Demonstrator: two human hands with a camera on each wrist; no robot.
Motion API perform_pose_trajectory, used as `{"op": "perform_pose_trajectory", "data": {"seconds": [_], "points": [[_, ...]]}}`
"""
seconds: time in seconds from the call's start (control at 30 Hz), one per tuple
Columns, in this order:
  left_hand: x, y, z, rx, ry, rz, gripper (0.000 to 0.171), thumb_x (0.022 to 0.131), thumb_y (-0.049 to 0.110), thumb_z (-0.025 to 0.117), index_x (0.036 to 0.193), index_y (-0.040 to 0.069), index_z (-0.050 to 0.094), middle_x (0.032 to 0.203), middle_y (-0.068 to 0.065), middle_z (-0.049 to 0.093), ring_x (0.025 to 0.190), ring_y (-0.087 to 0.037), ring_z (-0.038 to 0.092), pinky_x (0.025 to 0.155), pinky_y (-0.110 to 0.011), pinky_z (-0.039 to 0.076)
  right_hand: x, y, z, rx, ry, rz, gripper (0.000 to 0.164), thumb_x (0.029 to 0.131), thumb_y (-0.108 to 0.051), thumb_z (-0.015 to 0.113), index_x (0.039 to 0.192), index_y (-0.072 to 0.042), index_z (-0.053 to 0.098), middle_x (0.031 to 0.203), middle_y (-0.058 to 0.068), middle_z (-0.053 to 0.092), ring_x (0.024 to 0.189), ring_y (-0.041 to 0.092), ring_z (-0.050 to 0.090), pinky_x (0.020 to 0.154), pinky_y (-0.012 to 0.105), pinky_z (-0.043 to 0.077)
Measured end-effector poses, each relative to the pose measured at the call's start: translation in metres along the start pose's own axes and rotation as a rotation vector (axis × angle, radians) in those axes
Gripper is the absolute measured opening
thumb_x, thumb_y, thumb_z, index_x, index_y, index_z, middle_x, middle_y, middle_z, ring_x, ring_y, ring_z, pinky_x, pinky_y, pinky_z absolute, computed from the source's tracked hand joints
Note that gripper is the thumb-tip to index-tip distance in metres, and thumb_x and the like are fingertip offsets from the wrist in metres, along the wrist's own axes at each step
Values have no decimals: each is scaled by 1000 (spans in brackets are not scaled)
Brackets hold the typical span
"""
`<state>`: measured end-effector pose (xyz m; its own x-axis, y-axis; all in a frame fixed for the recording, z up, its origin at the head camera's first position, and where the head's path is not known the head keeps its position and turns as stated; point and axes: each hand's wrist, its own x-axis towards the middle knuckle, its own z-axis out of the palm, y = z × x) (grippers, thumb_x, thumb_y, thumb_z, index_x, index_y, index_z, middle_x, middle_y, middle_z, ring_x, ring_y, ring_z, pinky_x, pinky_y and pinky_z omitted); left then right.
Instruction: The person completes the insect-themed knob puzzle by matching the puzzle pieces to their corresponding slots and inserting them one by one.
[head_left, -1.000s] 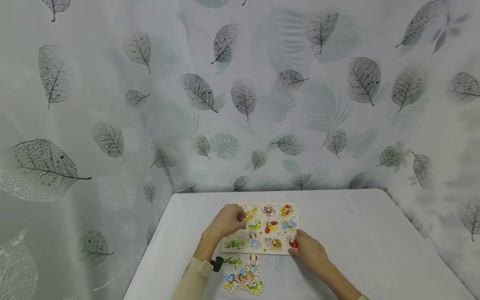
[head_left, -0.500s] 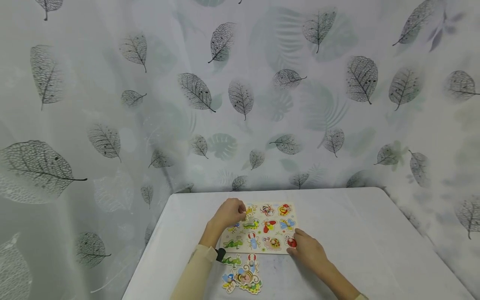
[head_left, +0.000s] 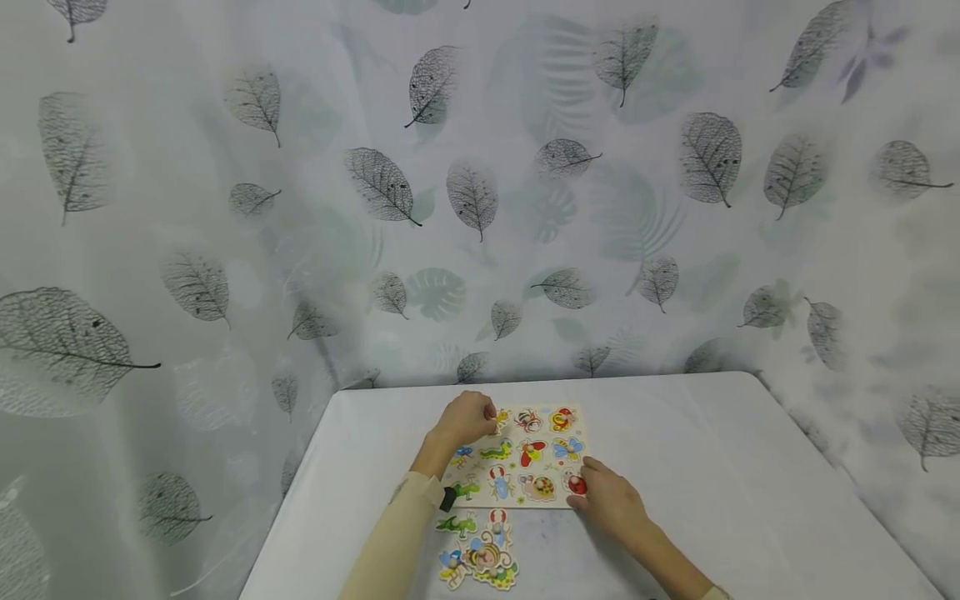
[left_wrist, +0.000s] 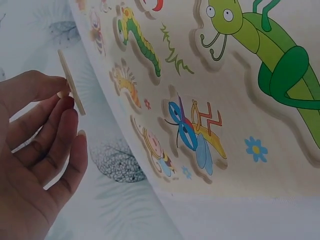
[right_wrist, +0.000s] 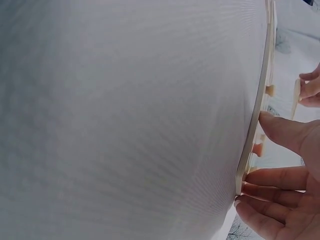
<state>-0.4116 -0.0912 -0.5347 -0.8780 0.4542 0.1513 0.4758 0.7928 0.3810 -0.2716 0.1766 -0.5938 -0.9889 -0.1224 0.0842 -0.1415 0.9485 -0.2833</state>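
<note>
My left hand (head_left: pixel 463 419) is over the far left corner of the wooden puzzle board (head_left: pixel 517 502). In the left wrist view, its thumb and fingers pinch a thin wooden puzzle piece (left_wrist: pixel 71 82), seen edge-on with its picture hidden. The piece is raised off the board beside the caterpillar and bee recesses. My right hand (head_left: pixel 615 500) grips the board's near right corner. In the right wrist view, thumb and fingers (right_wrist: pixel 277 182) lie along the board's edge. Knobbed insect pieces, such as a ladybug (head_left: pixel 576 484) and a red-winged bug (head_left: pixel 532 452), sit in the board.
Several loose insect pieces lie in front of the board on the white table (head_left: pixel 697 467): a grasshopper (head_left: pixel 457 524), a bee (head_left: pixel 483 554) overlapping others, and a blue-winged insect (head_left: pixel 452 567). A leaf-printed curtain (head_left: pixel 480 275) hangs behind the table.
My left hand has moved away toward the board's far left corner with the piece, uncovering the middle-left pictures. The right hand keeps its grip on the corner. The head view has turned slightly right.
</note>
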Motion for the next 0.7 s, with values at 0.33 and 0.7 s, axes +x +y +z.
{"op": "perform_pose_trajectory", "data": {"seconds": [0.33,0.7], "points": [[10,2,7,71,-42,-34,4,85,14,75,82,12,74,81,5,68,67,-11,57,60,-32,53,0,1,1,4,13,-6,58,81,-34,89,118,5,70,139,25,62,121,42,65,96,54,57],[14,-5,21,76,-69,-96,9,86,14,77,80,15,72,79,5,66,66,-12,55,61,-32,51,-2,0,-1,14,24,-10,55,82,-33,89,116,6,70,138,25,63,123,42,64,96,54,57]]}}
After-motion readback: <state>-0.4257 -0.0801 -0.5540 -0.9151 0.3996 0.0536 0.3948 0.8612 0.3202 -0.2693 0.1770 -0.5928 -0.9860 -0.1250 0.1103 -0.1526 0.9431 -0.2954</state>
